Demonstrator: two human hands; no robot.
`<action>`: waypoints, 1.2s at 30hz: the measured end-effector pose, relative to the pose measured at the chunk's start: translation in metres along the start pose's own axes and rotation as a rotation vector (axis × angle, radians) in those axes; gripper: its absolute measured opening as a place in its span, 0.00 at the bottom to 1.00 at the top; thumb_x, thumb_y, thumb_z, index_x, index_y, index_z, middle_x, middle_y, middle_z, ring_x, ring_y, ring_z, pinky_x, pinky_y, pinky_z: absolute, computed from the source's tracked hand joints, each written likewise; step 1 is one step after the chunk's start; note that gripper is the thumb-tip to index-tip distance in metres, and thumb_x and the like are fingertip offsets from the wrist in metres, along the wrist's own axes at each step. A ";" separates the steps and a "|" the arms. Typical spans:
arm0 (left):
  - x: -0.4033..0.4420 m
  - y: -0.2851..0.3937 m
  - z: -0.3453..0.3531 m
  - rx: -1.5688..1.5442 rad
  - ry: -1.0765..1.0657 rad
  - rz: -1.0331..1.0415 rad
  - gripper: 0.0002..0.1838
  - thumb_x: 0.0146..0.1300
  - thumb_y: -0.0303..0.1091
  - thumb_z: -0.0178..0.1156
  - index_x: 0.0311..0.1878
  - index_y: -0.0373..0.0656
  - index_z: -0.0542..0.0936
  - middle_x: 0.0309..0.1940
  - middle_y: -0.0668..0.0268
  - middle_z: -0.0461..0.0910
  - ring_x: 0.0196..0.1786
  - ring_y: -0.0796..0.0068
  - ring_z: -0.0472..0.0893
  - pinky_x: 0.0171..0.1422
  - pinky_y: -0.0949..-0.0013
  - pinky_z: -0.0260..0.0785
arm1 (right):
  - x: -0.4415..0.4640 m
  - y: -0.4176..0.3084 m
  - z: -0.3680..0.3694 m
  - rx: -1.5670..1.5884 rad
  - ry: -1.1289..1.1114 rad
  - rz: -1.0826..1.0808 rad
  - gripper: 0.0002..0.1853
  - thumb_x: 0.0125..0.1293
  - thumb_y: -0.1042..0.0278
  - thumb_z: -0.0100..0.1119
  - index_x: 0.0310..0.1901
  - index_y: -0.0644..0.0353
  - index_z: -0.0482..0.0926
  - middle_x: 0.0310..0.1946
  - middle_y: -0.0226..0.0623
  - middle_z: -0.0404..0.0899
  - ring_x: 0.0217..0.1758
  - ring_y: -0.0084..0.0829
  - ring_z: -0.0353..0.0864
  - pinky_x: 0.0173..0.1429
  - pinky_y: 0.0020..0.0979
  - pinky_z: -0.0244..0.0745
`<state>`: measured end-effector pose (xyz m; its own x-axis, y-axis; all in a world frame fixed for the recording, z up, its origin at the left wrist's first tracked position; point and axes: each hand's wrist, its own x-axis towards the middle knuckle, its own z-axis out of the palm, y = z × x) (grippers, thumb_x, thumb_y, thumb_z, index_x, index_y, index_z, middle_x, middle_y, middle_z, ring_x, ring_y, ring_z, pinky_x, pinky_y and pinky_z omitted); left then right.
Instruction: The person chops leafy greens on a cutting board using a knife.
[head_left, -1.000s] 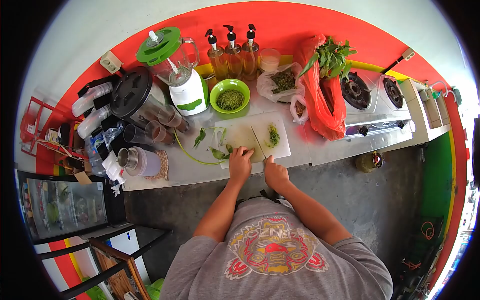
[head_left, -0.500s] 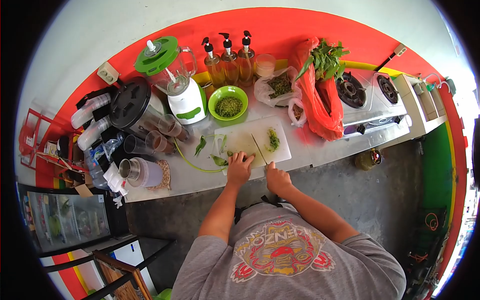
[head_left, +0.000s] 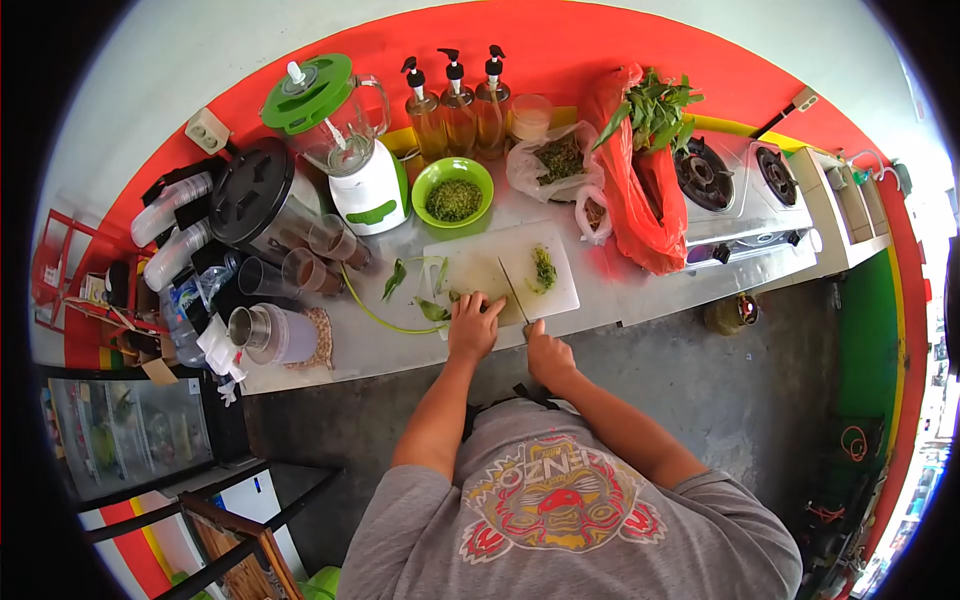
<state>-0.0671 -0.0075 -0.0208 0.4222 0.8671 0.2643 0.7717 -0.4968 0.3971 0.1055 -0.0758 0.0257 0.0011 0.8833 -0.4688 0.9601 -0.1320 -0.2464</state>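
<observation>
At the left of the counter (head_left: 605,290), a jar (head_left: 290,335) lies near 3 cups (head_left: 302,270), and the blender (head_left: 370,190) stands behind them. A stem (head_left: 375,318) curves toward the board (head_left: 470,262), with 1 leaf (head_left: 395,279) just beside it. The bowl (head_left: 453,167), with chopped greens inside, sits behind the board, and 3 pump bottles (head_left: 458,108) stand behind that. The left hand (head_left: 474,325) rests at the board's near edge, fingers bent, leaf pieces (head_left: 432,310) beside it; whether it pins anything is hidden. The right hand (head_left: 548,352) is closed around the handle of the knife (head_left: 511,285), its blade over the board, pointing away from the person. Cut greens (head_left: 544,268) lie right of the blade. Farther right are the clear bag (head_left: 520,170), red bag (head_left: 650,240) and stove (head_left: 742,200).
</observation>
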 end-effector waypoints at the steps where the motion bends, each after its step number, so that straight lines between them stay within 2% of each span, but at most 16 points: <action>1: -0.001 0.000 0.000 0.005 -0.006 0.000 0.21 0.61 0.29 0.61 0.58 0.56 0.85 0.44 0.67 0.71 0.51 0.63 0.71 0.59 0.57 0.64 | 0.003 0.001 -0.005 -0.001 -0.004 -0.001 0.29 0.64 0.72 0.58 0.64 0.75 0.59 0.39 0.56 0.86 0.43 0.55 0.89 0.47 0.48 0.85; 6: 0.000 0.003 -0.004 -0.031 0.016 0.004 0.20 0.62 0.29 0.60 0.57 0.56 0.85 0.43 0.67 0.72 0.51 0.63 0.71 0.58 0.57 0.64 | -0.002 -0.005 -0.021 0.010 -0.030 -0.005 0.30 0.65 0.71 0.57 0.64 0.75 0.58 0.41 0.58 0.86 0.45 0.54 0.89 0.50 0.49 0.84; 9: -0.001 0.003 0.000 -0.012 0.029 0.005 0.20 0.62 0.29 0.60 0.57 0.56 0.85 0.43 0.67 0.72 0.51 0.63 0.71 0.57 0.57 0.65 | -0.010 -0.003 0.005 0.023 -0.014 0.026 0.29 0.65 0.70 0.57 0.64 0.75 0.59 0.41 0.58 0.86 0.45 0.54 0.89 0.50 0.48 0.85; 16: -0.001 0.002 -0.002 -0.027 0.025 0.007 0.20 0.61 0.29 0.60 0.56 0.55 0.85 0.43 0.67 0.72 0.50 0.63 0.72 0.57 0.57 0.65 | -0.003 -0.001 -0.022 -0.034 0.012 -0.027 0.27 0.64 0.73 0.59 0.61 0.72 0.60 0.38 0.56 0.86 0.45 0.56 0.88 0.49 0.49 0.85; 20: 0.000 0.003 -0.002 -0.004 0.028 0.003 0.20 0.61 0.28 0.60 0.56 0.55 0.85 0.43 0.66 0.72 0.51 0.62 0.72 0.57 0.57 0.65 | -0.006 -0.003 -0.005 0.023 -0.020 0.029 0.26 0.64 0.73 0.59 0.60 0.72 0.62 0.38 0.56 0.86 0.44 0.56 0.89 0.48 0.49 0.85; 22: 0.000 0.003 0.000 -0.013 0.034 0.003 0.20 0.61 0.28 0.60 0.56 0.55 0.85 0.43 0.66 0.72 0.51 0.62 0.72 0.57 0.57 0.65 | -0.006 -0.001 -0.003 0.003 -0.022 -0.015 0.22 0.68 0.70 0.56 0.58 0.70 0.62 0.39 0.56 0.87 0.45 0.54 0.89 0.48 0.47 0.85; 25: -0.002 0.006 -0.005 -0.012 0.020 -0.003 0.21 0.60 0.27 0.60 0.56 0.55 0.85 0.44 0.66 0.72 0.51 0.61 0.72 0.58 0.56 0.65 | 0.005 0.000 -0.021 -0.047 -0.007 -0.046 0.19 0.69 0.70 0.55 0.56 0.69 0.63 0.40 0.57 0.87 0.45 0.54 0.89 0.48 0.47 0.85; 26: -0.002 0.007 -0.007 -0.004 0.015 -0.003 0.21 0.60 0.27 0.60 0.57 0.54 0.85 0.44 0.66 0.72 0.51 0.61 0.72 0.58 0.56 0.65 | 0.006 -0.002 -0.029 -0.028 -0.020 -0.025 0.27 0.64 0.74 0.59 0.61 0.72 0.61 0.38 0.56 0.86 0.44 0.56 0.88 0.49 0.49 0.84; 30: -0.002 0.000 -0.001 -0.035 0.035 0.018 0.22 0.58 0.25 0.61 0.57 0.53 0.85 0.45 0.66 0.73 0.52 0.61 0.72 0.59 0.56 0.65 | -0.003 -0.006 -0.025 -0.001 -0.057 -0.013 0.26 0.63 0.74 0.59 0.59 0.72 0.61 0.39 0.56 0.86 0.45 0.55 0.89 0.49 0.49 0.84; 34: 0.000 -0.003 0.000 -0.027 0.061 0.028 0.23 0.58 0.25 0.61 0.57 0.53 0.85 0.44 0.66 0.73 0.52 0.61 0.72 0.59 0.56 0.65 | 0.010 -0.005 -0.011 -0.015 0.013 0.000 0.24 0.64 0.73 0.60 0.57 0.71 0.62 0.38 0.55 0.86 0.44 0.55 0.89 0.48 0.47 0.85; 36: -0.002 -0.004 0.000 -0.067 0.062 0.030 0.20 0.60 0.25 0.61 0.56 0.51 0.84 0.44 0.66 0.74 0.52 0.61 0.73 0.59 0.56 0.65 | 0.015 -0.008 -0.013 -0.028 0.015 -0.005 0.23 0.64 0.73 0.60 0.56 0.70 0.62 0.37 0.55 0.87 0.44 0.54 0.89 0.48 0.47 0.85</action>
<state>-0.0712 -0.0076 -0.0227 0.4130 0.8489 0.3298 0.7250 -0.5256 0.4452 0.1020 -0.0559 0.0319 -0.0002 0.8904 -0.4551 0.9677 -0.1146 -0.2247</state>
